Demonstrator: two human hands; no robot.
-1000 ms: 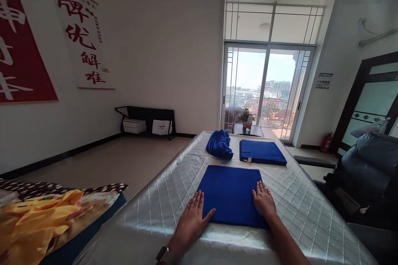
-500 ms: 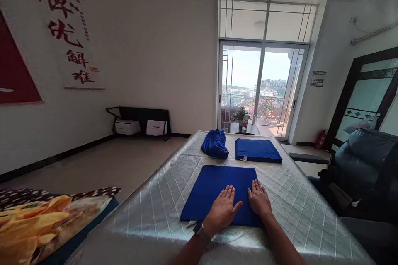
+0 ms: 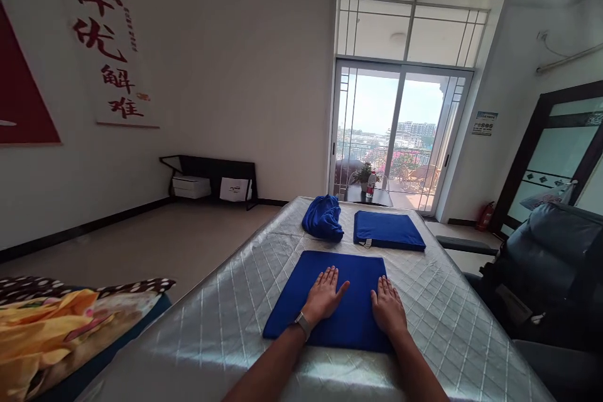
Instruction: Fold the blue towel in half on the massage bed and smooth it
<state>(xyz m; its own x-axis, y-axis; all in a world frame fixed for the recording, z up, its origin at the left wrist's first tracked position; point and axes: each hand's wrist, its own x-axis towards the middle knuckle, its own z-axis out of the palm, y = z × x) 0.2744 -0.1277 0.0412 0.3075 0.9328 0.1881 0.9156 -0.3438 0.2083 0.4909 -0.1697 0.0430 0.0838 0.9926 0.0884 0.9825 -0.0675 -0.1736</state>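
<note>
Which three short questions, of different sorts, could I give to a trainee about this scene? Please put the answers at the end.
1. True or false: the left hand is lifting a corner of the near blue cloth.
2. On the silver cover, what lies just right of the crumpled blue cloth?
A. a green bowl
B. a flat blue pile
C. a pair of scissors
3. Fill in: the right hand is at the near blue cloth's ____ edge.

Key: 1. False, it lies flat on the cloth; 2. B; 3. right.
</note>
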